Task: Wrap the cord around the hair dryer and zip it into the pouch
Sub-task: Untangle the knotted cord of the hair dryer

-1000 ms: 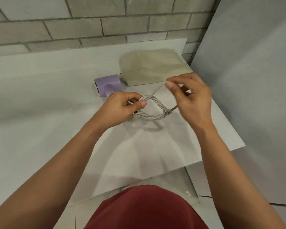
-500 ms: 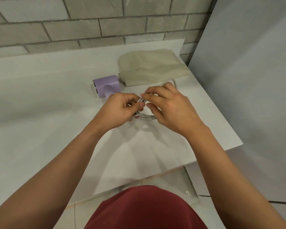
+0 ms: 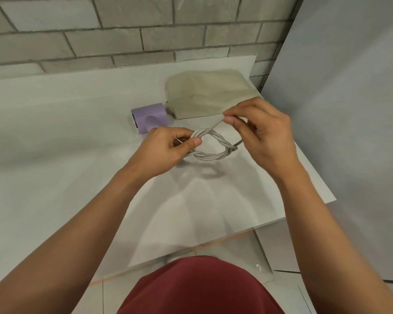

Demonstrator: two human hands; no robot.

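While the coiled cord (image 3: 210, 146) is gripped by the left hand (image 3: 168, 150), its free strand is pinched just above by the right hand (image 3: 261, 132).

Likely bathroom, grey tiled wall (image 3: 145, 30), white counter (image 3: 55, 137)

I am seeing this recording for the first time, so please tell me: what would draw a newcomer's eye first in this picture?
First the grey cord, twisted into a loop over the white table: the left hand holds one side and the right hand pinches the free strand. Behind the left hand lies a lilac hair dryer, and to its right, near the brick wall, a beige pouch.
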